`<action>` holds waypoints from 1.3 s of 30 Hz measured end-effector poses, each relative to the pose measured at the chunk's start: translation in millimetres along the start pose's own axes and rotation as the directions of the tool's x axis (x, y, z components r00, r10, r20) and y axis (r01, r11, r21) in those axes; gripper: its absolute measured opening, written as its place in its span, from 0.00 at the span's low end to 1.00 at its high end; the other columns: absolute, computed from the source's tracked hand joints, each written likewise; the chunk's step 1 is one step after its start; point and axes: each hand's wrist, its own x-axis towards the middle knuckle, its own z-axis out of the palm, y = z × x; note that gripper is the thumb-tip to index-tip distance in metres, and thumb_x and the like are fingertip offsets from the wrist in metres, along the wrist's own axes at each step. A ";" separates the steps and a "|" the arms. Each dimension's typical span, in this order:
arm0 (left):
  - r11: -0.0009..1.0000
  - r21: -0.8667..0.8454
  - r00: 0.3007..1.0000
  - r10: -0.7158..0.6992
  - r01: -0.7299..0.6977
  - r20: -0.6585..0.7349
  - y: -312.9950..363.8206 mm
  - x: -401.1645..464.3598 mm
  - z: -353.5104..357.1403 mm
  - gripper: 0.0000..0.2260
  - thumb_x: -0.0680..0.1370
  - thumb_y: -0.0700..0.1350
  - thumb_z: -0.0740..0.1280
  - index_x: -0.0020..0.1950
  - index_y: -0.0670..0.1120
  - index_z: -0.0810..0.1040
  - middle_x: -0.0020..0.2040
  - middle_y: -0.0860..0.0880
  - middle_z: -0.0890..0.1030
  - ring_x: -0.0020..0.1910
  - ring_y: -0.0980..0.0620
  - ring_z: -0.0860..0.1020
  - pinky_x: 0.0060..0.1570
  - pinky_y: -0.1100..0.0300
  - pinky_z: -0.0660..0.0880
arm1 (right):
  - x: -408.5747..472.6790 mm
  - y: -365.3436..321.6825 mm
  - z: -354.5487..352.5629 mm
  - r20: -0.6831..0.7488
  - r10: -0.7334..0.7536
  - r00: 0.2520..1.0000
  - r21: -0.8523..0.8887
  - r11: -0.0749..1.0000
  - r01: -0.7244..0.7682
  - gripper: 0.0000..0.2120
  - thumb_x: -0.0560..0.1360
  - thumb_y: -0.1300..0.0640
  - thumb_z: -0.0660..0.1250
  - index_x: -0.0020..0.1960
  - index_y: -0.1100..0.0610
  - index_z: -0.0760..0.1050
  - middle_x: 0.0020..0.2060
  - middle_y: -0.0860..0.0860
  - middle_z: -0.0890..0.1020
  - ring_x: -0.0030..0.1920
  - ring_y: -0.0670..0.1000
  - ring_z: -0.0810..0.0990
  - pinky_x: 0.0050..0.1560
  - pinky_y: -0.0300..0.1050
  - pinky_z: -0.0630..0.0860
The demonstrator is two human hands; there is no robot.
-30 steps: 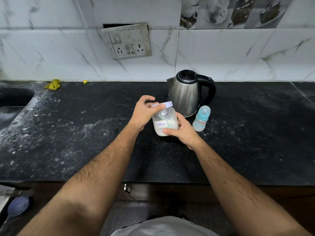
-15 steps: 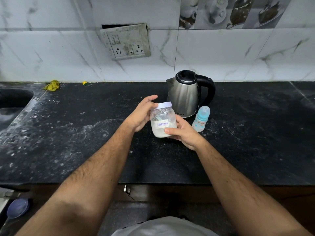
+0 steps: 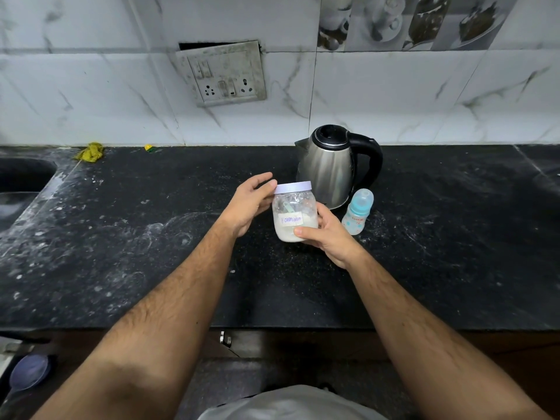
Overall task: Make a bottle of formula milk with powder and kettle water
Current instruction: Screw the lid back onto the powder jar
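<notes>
A clear plastic formula jar [image 3: 295,213] with a pale lilac lid [image 3: 293,187] and a handwritten label holds white powder and a scoop. My right hand [image 3: 328,237] grips its lower right side and holds it upright just above the black counter [image 3: 151,237]. My left hand [image 3: 250,204] is at the jar's left, its loosely extended fingertips touching the lid's edge. A steel kettle [image 3: 328,168] with a black handle stands right behind the jar. A small blue capped baby bottle [image 3: 357,212] stands to the kettle's right front.
A sink [image 3: 21,183] is set into the counter at far left. A yellow cloth [image 3: 90,152] lies at the back wall. A switch and socket plate [image 3: 224,74] hangs on the tiled wall above.
The jar has gone from tilted to upright and turned its label towards me. My left hand has come off the top of the lid and now sits at its left edge.
</notes>
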 end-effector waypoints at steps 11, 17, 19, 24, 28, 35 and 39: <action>0.996 0.086 0.998 -0.007 0.003 0.057 2.9 3.8 19.1 0.30 0.76 0.51 0.73 0.75 0.48 0.66 0.60 0.44 0.81 0.55 0.48 0.83 0.59 0.51 0.79 | 2.1 2.2 5.2 -0.009 -0.058 0.998 -0.147 0.988 0.056 0.36 0.69 0.69 0.77 0.72 0.54 0.67 0.62 0.54 0.81 0.61 0.51 0.82 0.61 0.47 0.78; 1.000 0.015 1.000 0.016 -0.016 0.010 7.6 4.7 25.9 0.24 0.73 0.48 0.75 0.67 0.42 0.76 0.54 0.46 0.84 0.47 0.53 0.84 0.47 0.57 0.79 | 4.8 -1.4 -1.1 0.050 -0.055 0.997 -0.112 0.992 0.060 0.37 0.68 0.66 0.76 0.73 0.55 0.66 0.63 0.56 0.80 0.63 0.55 0.80 0.62 0.52 0.78; 1.000 -0.028 0.999 0.011 -0.012 -0.033 6.9 5.3 29.9 0.26 0.71 0.49 0.77 0.65 0.41 0.77 0.52 0.45 0.84 0.45 0.52 0.84 0.45 0.56 0.80 | 5.4 -2.6 -0.6 0.048 -0.064 0.997 -0.142 0.987 0.070 0.37 0.68 0.64 0.76 0.73 0.55 0.65 0.64 0.55 0.80 0.64 0.56 0.79 0.64 0.53 0.77; 0.999 -0.050 0.997 -0.012 0.008 -0.076 8.5 3.8 41.0 0.33 0.66 0.52 0.80 0.64 0.36 0.76 0.45 0.45 0.84 0.40 0.50 0.85 0.40 0.56 0.79 | 12.0 -2.5 6.9 0.021 -0.144 0.989 -0.308 0.941 0.143 0.33 0.66 0.59 0.81 0.67 0.57 0.71 0.57 0.56 0.83 0.59 0.58 0.82 0.59 0.59 0.80; 1.000 -0.029 1.000 -0.003 0.002 -0.021 11.8 1.2 39.4 0.23 0.70 0.49 0.78 0.59 0.38 0.79 0.44 0.47 0.84 0.40 0.51 0.83 0.39 0.57 0.80 | 17.7 2.6 7.1 -0.070 -0.155 0.985 -0.390 0.914 0.116 0.40 0.59 0.50 0.84 0.66 0.56 0.71 0.55 0.52 0.83 0.55 0.53 0.84 0.55 0.62 0.81; 0.999 0.039 0.999 0.033 -0.034 0.041 16.7 -3.1 36.0 0.18 0.76 0.44 0.73 0.65 0.43 0.78 0.50 0.46 0.85 0.44 0.54 0.84 0.43 0.60 0.79 | 13.6 0.1 7.4 -0.038 -0.177 0.983 -0.359 0.921 0.152 0.38 0.61 0.58 0.82 0.66 0.59 0.70 0.55 0.56 0.83 0.56 0.57 0.83 0.51 0.59 0.83; 0.996 0.078 0.997 0.049 -0.054 0.065 16.2 -8.3 33.9 0.17 0.77 0.44 0.71 0.65 0.44 0.78 0.52 0.46 0.84 0.45 0.53 0.84 0.43 0.60 0.79 | 6.4 -3.1 10.7 -0.023 -0.157 0.987 -0.327 0.934 0.141 0.35 0.62 0.60 0.80 0.66 0.58 0.70 0.54 0.57 0.82 0.53 0.59 0.83 0.39 0.54 0.82</action>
